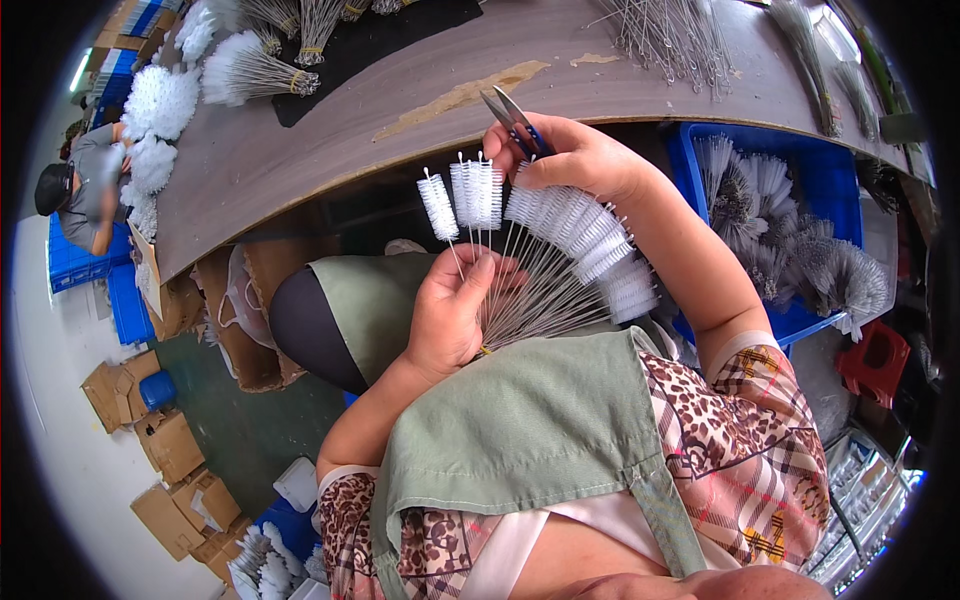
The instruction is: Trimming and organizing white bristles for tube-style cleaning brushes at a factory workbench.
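My left hand [452, 310] grips a bundle of thin wire-stemmed white brushes [560, 225] by their stems, and the bristle heads fan out above it. My right hand [570, 155] rests on the top of the fan, its fingers among the bristle heads. It holds small blue-handled snips [512, 115] with the metal blades pointing up and left. One brush head [438, 205] stands apart at the left of the fan. A green apron [520, 420] covers my lap below the hands.
A curved grey worktable [400, 120] carries tied bundles of white brushes [255, 72] and loose wire stems [670, 35]. A blue crate [830, 180] of brushes sits at the right. Cardboard boxes [170, 445] lie on the floor. Another person [85, 190] is at the far left.
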`<state>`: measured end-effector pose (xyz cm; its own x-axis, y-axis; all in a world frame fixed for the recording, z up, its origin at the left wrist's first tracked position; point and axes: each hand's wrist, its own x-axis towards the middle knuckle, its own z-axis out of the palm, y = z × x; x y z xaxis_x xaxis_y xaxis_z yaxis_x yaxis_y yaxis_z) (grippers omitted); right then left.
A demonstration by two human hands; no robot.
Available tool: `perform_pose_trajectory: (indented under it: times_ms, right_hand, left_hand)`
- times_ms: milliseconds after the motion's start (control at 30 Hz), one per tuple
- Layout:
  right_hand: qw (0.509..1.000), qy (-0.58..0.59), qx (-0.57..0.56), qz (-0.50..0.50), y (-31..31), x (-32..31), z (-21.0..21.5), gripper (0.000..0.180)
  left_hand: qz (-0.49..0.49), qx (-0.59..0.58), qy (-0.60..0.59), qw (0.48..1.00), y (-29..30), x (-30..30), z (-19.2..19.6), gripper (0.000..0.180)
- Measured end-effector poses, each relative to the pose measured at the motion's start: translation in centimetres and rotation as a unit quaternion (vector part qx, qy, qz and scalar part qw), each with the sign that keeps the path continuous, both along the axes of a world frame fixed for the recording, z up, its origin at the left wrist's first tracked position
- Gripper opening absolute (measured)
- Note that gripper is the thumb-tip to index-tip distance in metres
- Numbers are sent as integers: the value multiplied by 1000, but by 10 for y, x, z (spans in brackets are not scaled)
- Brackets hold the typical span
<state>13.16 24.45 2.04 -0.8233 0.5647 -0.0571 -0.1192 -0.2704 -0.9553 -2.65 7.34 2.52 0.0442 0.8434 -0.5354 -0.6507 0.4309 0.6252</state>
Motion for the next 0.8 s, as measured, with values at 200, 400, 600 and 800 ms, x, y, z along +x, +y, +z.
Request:
perform_pose_trajectory:
  times_ms: [200, 400, 600, 800]
  right_hand:
    - [997, 33, -41, 57, 0, 5, -5, 23]
    - [998, 31, -47, 3, -11, 5, 8, 29]
    - [1000, 11, -8, -1, -9, 9, -2, 13]
    - [996, -17, 81, 18, -3, 9, -11, 17]
  left_hand:
    - [-1, 7, 82, 997, -3, 1, 4, 14]
    - [11, 21, 62, 998, -5, 1, 1, 14]
    - [10, -3, 34, 999, -7, -2, -3, 16]
    - [-6, -14, 36, 999, -7, -2, -4, 21]
